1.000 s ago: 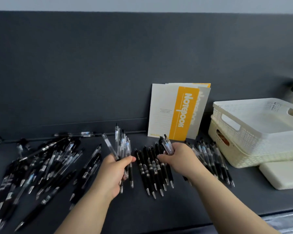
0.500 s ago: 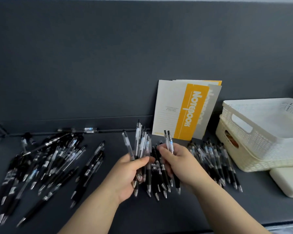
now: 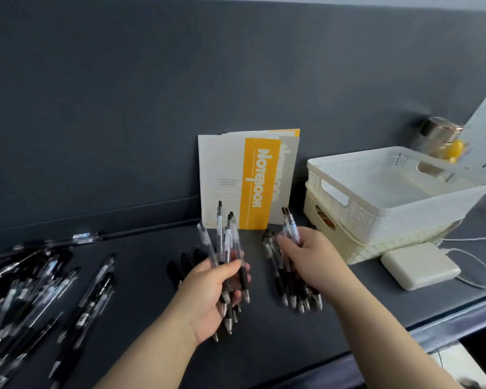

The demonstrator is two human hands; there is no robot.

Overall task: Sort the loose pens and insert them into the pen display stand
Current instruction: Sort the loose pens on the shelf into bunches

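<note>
My left hand (image 3: 208,293) grips a bundle of several clear-barrelled pens (image 3: 225,242), tips down, above a row of black pens (image 3: 183,262) lying on the dark table. My right hand (image 3: 306,254) pinches two clear pens (image 3: 289,223) over a second row of black pens (image 3: 286,287) to the right. A large loose heap of mixed black and clear pens (image 3: 31,290) covers the table's left side. No pen display stand is in view.
Yellow-and-white notebooks (image 3: 247,181) lean on the dark back wall. Two stacked white lattice baskets (image 3: 382,203) stand at the right, with a white flat box (image 3: 420,269) and its cable in front. A single pen (image 3: 84,236) lies by the wall.
The view has swung so everything sits further left. My right hand has moved right with its two pens, away from my left hand, to above the right-hand row.
</note>
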